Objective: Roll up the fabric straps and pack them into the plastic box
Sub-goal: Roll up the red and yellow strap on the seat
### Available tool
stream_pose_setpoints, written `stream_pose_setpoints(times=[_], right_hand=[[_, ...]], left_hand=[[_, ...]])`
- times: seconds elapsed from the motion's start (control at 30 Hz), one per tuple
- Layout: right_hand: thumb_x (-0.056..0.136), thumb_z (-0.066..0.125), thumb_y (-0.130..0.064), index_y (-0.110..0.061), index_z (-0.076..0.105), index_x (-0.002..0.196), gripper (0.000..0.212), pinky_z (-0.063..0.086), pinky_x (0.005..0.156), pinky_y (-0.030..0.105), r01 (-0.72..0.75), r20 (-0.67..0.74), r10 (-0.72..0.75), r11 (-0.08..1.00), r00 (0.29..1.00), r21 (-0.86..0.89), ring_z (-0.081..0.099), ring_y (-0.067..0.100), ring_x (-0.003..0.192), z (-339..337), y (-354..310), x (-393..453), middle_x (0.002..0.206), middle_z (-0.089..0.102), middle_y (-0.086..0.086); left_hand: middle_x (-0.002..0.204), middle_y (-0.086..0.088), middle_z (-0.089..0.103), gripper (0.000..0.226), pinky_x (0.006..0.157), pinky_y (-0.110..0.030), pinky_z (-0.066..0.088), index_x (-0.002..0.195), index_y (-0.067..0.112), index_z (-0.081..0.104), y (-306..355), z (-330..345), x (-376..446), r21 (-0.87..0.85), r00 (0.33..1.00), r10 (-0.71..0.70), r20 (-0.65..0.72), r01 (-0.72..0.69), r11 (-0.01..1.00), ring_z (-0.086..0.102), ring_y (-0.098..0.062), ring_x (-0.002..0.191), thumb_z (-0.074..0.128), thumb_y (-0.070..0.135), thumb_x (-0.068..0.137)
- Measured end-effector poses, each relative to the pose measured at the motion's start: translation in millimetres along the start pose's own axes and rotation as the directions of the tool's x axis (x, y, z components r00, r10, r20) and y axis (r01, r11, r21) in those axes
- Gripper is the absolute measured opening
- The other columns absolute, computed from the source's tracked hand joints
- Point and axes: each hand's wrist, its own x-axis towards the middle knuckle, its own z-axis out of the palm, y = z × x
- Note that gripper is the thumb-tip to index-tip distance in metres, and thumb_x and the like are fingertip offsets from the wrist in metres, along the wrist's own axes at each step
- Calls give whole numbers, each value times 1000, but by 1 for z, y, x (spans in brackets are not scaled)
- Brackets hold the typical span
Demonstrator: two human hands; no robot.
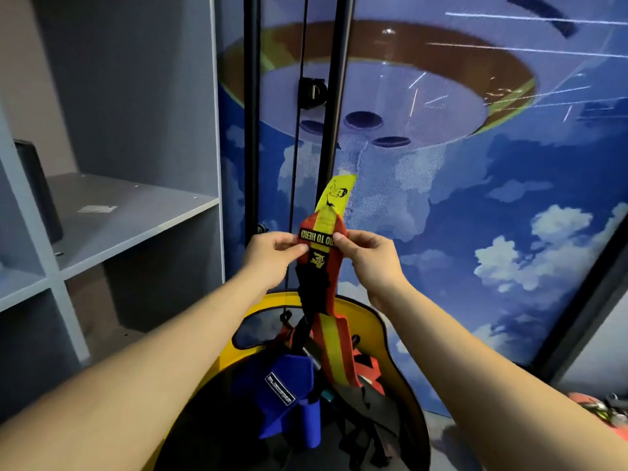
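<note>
- Red and yellow webbing is what we see first: a fabric strap [321, 232] held up in mid-air in front of a wall mural [475, 198] of blue sky and clouds.
- Our left hand [272, 254] pinches the strap's left edge at a black label with yellow lettering; its fingers [294, 248] are curled onto the cloth.
- Our right hand [370, 256] pinches the right edge of the same label, fingers clenched on the strap.
- A yellow tab sticks up above the hands, and the long striped tail hangs down between our forearms.
- Below, the tail reaches a yellow-rimmed container [401, 351] with a dark inside; we cannot tell whether it is the plastic box.
- In that container lie a blue strap [289, 396] with a small black label, some orange webbing and black cords, tangled together under the hanging tail.
- Two black poles [251, 113] stand upright just behind the strap.
- A grey shelf unit [129, 212] stands to the left, with a dark flat object leaning in one compartment.
- Reddish gear [598, 409] lies at the lower right; it is too blurred to identify.
</note>
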Motion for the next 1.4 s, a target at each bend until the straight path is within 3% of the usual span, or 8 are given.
stream_pose_setpoints(times=[0.1, 0.23, 0.3, 0.43, 0.5, 0.63, 0.77, 1.4], right_hand=[[86, 79, -20, -12, 77, 85, 9, 55, 83, 33, 18, -1, -18, 987, 1000, -162, 68, 12, 78, -3, 8, 0, 86, 78, 7], [87, 78, -20, -12, 78, 87, 8, 53, 75, 22, -79, -38, 75, 993, 996, -90, 70, 9, 76, -8, 14, 1, 85, 78, 2], [87, 77, -21, -9, 77, 89, 12, 47, 68, 20, -150, -68, 148, 989, 987, -21, 67, 8, 71, -8, 18, 2, 83, 76, 3], [88, 76, -19, -10, 73, 82, 11, 43, 52, 11, -229, -83, 229, 973, 970, 19, 57, 8, 59, -2, 21, 2, 76, 69, 3], [88, 76, -21, -12, 70, 80, 13, 42, 56, 16, -248, -70, 249, 968, 966, 20, 56, 9, 59, 0, 22, 0, 76, 68, 4], [88, 76, -21, -9, 73, 87, 13, 39, 65, 24, -267, -69, 269, 963, 961, 31, 56, 13, 66, 0, 25, 0, 80, 69, 7], [89, 75, -19, -6, 73, 88, 14, 42, 51, 9, -239, -60, 239, 971, 969, 14, 57, 12, 64, -6, 27, 3, 80, 71, 7], [90, 74, -19, -11, 73, 78, 15, 46, 62, 16, -206, -212, 204, 978, 956, 9, 56, 3, 57, -16, 52, 2, 69, 68, -3]], left_hand=[[86, 10, 73, 17, 84, -26, 51, 82, 32, 71, -9, 1, -7, -26, 999, -1, -38, 0, 1000, 68, -11, 86, 81, 17, 84], [90, 7, 74, 13, 85, -29, 54, 86, 31, 73, -36, -4, -26, 43, 998, -44, -46, 46, 998, 71, -17, 94, 80, 19, 84], [86, 11, 73, 10, 84, -33, 57, 84, 29, 74, -56, -3, -43, 186, 996, -89, 5, 87, 979, 69, -13, 88, 83, 32, 81], [80, 18, 69, 44, 72, -29, 57, 84, 32, 71, -82, 12, -66, 506, 989, -117, 92, 54, 861, 64, -1, 80, 80, 69, 63], [84, 18, 68, 48, 72, -30, 56, 87, 31, 70, -82, 17, -62, 613, 997, -49, 64, 0, 790, 63, -4, 82, 76, 73, 64], [89, 16, 70, 37, 73, -32, 56, 89, 31, 73, -78, 17, -48, 670, 997, 77, 23, -73, 739, 65, -11, 84, 74, 65, 75], [93, 13, 75, 24, 74, -29, 53, 95, 29, 79, -80, 15, -46, 637, 988, 147, 43, -140, 758, 66, -12, 86, 73, 50, 84], [93, 2, 78, 9, 92, -43, 52, 90, 23, 81, -88, 4, -30, 593, 987, 159, -35, -108, 798, 68, -27, 91, 74, 28, 89]])
